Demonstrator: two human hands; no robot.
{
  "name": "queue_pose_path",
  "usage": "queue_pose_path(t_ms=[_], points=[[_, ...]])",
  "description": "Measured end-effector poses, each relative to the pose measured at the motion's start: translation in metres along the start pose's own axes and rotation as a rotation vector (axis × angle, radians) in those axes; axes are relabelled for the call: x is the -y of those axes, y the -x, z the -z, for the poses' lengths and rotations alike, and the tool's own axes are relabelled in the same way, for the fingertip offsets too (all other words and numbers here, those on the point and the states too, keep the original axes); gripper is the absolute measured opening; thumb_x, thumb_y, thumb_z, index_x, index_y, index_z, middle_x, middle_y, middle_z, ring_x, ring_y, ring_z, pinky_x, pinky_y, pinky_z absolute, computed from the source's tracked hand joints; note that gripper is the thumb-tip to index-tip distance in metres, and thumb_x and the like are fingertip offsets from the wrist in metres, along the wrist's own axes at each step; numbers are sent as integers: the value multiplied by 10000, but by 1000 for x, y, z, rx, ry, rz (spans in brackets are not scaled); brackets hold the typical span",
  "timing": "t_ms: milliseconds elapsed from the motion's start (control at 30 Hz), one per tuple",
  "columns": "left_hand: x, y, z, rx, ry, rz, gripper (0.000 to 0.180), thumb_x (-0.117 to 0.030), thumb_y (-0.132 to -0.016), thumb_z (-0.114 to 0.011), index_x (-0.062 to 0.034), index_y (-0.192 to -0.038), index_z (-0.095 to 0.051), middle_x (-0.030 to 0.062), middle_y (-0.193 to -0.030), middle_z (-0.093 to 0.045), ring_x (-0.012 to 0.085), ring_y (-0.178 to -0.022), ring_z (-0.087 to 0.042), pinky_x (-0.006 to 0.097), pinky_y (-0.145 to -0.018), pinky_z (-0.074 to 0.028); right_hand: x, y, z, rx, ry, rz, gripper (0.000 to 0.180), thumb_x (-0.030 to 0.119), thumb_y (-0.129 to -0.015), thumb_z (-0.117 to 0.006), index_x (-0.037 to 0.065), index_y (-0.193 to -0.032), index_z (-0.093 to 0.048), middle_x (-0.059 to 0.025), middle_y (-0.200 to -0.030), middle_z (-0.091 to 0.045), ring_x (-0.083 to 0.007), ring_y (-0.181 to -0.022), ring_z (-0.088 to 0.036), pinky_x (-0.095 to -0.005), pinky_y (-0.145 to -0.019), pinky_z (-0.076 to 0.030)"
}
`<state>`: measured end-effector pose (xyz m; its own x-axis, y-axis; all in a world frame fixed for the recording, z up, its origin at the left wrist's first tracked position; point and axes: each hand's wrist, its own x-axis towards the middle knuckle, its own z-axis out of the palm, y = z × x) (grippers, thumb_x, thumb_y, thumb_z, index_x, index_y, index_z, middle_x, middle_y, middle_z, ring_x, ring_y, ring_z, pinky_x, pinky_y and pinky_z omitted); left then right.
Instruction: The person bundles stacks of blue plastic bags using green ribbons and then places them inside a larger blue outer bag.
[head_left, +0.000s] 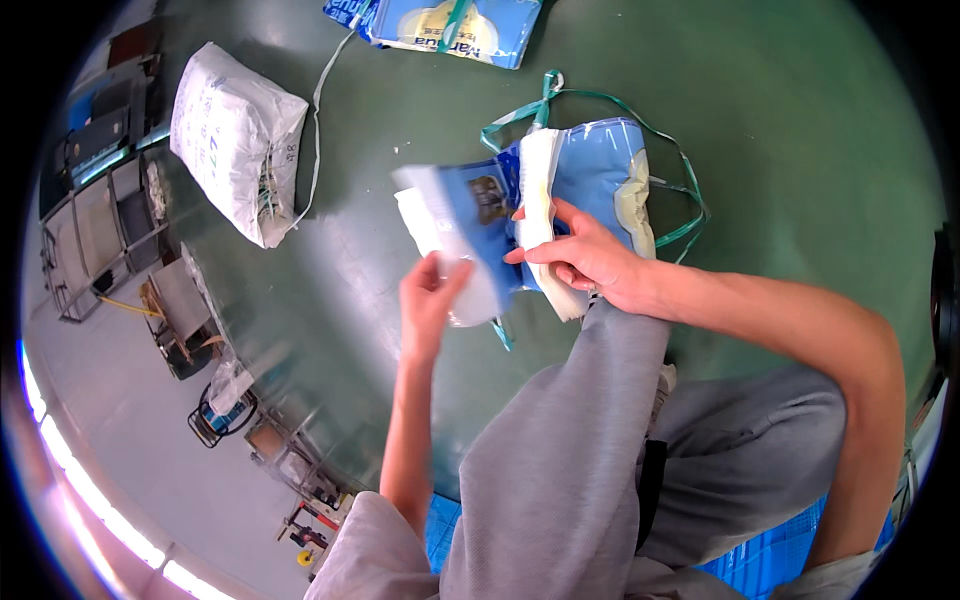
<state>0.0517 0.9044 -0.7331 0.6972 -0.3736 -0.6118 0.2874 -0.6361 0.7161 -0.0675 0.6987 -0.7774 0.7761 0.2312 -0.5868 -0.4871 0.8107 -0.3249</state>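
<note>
A folded stack of flat blue-and-white plastic bags lies in front of me, bending over at its thick white edge. My right hand grips that white fold, with its fingers spread over the front side. To the left, a blue-and-white plastic bag fans away from the stack, smeared by motion. My left hand pinches its pale lower part between thumb and fingers. Green tape loops loosely behind and to the right of the stack, and a short end shows below it.
A stuffed white woven sack lies at the left, trailing a white cord. Another blue bundle, tied with green tape, is on the green floor at the far side. Blue crate-like plastic shows beneath me. Metal racks stand far left.
</note>
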Motion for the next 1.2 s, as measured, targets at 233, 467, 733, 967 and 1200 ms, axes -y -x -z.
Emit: queue_pose_path(t_ms=[233, 467, 733, 967, 1200], points=[[-20, 39, -49, 249, -286, -241, 428, -110, -876, -658, 7, -1270, -540, 105, -1201, -576, 202, -1087, -574, 331, -875, -491, 6, 3, -4, -104, 188, 42, 715, 271, -747, -797, 103, -1294, -368, -119, -1106, -582, -221, -1070, -554, -363, -925, -405], [-9, 47, -41, 381, -367, -216, 464, -56, -882, -621, -16, -1328, -500, 75, -1209, -531, 171, -968, -561, 311, -799, -477, 5, -2, -3, -56, 742, 168, 739, 258, -738, -784, 22, -1328, -406, -108, -965, -669, -165, -905, -639, -305, -860, -463], [16, 15, -26, 203, -76, -20, 388, -77, -916, -566, -28, -1296, -500, 75, -1188, -548, 136, -935, -550, 293, -780, -468, -6, -12, 21, -81, 544, 222, 530, 99, -798, -627, 51, -1301, -466, -70, -913, -686, -105, -677, -583, -274, -603, -457], [193, -78, 117, -415, -401, 257, 551, -313, -796, -758, 16, -1184, -547, 115, -1079, -629, 184, -1008, -589, 318, -848, -481, 21, -2, 16, 148, 183, -129, 505, 31, -805, -621, 126, -1288, -506, -72, -995, -670, 7, -497, -324, -199, -422, -215], [172, -81, 92, -302, -239, 206, 548, -308, -752, -810, 30, -1121, -587, 111, -1045, -639, 162, -935, -590, 294, -811, -465, 13, -4, 36, 159, 3, -144, 554, 34, -786, -687, 131, -1278, -451, -80, -978, -669, -5, -508, -370, -185, -438, -248]])
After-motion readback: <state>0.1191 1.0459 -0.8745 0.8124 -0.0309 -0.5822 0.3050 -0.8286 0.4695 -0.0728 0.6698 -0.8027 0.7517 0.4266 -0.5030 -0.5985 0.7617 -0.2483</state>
